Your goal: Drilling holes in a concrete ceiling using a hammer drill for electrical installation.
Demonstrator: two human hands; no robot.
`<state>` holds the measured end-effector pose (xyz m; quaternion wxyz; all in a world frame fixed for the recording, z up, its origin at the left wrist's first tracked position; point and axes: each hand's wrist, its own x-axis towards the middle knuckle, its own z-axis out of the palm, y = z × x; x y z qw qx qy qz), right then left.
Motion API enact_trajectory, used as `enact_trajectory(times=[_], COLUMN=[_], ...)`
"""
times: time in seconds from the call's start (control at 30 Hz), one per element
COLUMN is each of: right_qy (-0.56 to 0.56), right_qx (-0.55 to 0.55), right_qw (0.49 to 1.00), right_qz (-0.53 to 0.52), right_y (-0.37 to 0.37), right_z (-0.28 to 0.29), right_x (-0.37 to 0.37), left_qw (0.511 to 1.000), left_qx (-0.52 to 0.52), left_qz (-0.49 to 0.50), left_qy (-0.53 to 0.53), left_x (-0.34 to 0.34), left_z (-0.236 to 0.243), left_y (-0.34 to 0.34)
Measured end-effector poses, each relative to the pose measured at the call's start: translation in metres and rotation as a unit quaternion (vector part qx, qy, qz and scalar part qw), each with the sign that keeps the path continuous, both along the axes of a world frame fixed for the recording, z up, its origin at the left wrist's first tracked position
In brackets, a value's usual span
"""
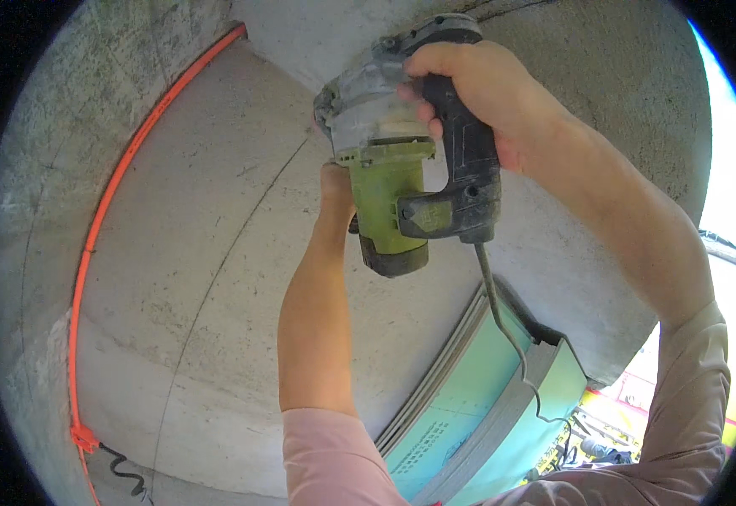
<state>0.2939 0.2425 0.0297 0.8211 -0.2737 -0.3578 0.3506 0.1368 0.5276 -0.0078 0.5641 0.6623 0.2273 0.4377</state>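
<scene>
A rotary hammer (390,190), green and black with a dusty grey front housing, is held up in front of the concrete. My right hand (469,84) wraps around its black rear handle, fingers curled through the handle opening. On the far left side of the tool, my left hand (336,179) grips it from behind. The tool's body hides most of that hand and its fingers. I cannot make out the bit or the front tip. A grey power cord (503,325) hangs from the bottom of the handle.
An orange-red conduit (102,202) runs along the concrete at the left, ending near an orange box (85,438) with a black wire (123,472). Green-faced boards (461,384) lean in a stack at the lower right. Clutter lies beside a bright opening at the far right.
</scene>
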Motion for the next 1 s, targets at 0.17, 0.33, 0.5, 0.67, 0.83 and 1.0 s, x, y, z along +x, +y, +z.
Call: enact_trajectory(times=[0.17, 0.33, 0.5, 0.67, 0.83, 1.0], right_qy=[0.008, 0.022, 0.015, 0.007, -0.022, -0.033], right_qx=[-0.018, -0.021, 0.005, 0.017, 0.015, 0.036], right_qw=[0.999, 0.998, 0.999, 0.998, 0.999, 0.999], right_qz=[0.031, 0.053, 0.041, 0.054, 0.038, 0.0], right_y=[-0.001, -0.002, -0.002, 0.004, 0.001, 0.014], right_z=[-0.002, -0.014, -0.02, -0.024, -0.027, -0.027], right_x=[0.002, -0.004, -0.016, -0.024, -0.03, -0.017], left_qw=[0.985, 0.993, 0.974, 0.967, 0.98, 0.979], left_qx=[0.121, 0.061, 0.184, 0.21, 0.187, 0.15], left_qz=[0.029, 0.032, 0.015, 0.051, -0.053, 0.043], left_qy=[0.117, 0.099, 0.129, 0.136, 0.051, 0.129], left_x=[-0.011, -0.02, -0.03, -0.034, -0.036, -0.028], left_z=[0.003, 0.003, -0.01, -0.016, -0.025, -0.008], left_y=[0.008, 0.008, 0.022, 0.032, 0.029, 0.0])
